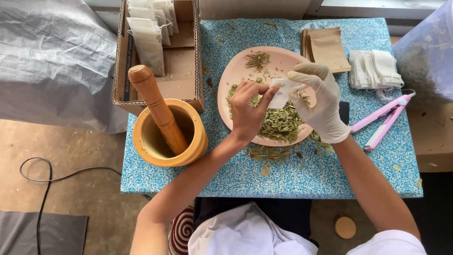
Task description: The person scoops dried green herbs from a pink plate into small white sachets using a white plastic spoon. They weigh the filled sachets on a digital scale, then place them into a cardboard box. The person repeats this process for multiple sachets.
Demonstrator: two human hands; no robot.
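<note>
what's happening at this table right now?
A person holds a small white filter bag over a pink plate of dried green leaves. The bare left hand and the gloved right hand both pinch the bag. A wooden mortar with its pestle sits on the left, by a cardboard box of filled bags.

One pink plate (pixel 236 71) sits mid-table on the blue speckled tabletop (pixel 330 174), holding one large heap of dried green leaves (pixel 281 123) and one small pinch (pixel 257 60). One wooden mortar (pixel 198 137) with one pestle (pixel 155 106) stands at the left edge. One cardboard box (pixel 184 71) fills the far left corner. One stack of brown pouches (pixel 328 49) and one stack of white bags (pixel 375 68) lie along the far edge. One pink sealer (pixel 384 120) lies near the right edge. One white bag (pixel 283 93) is between two hands, left hand (pixel 250 111) bare, right hand (pixel 321 104) gloved.
</note>
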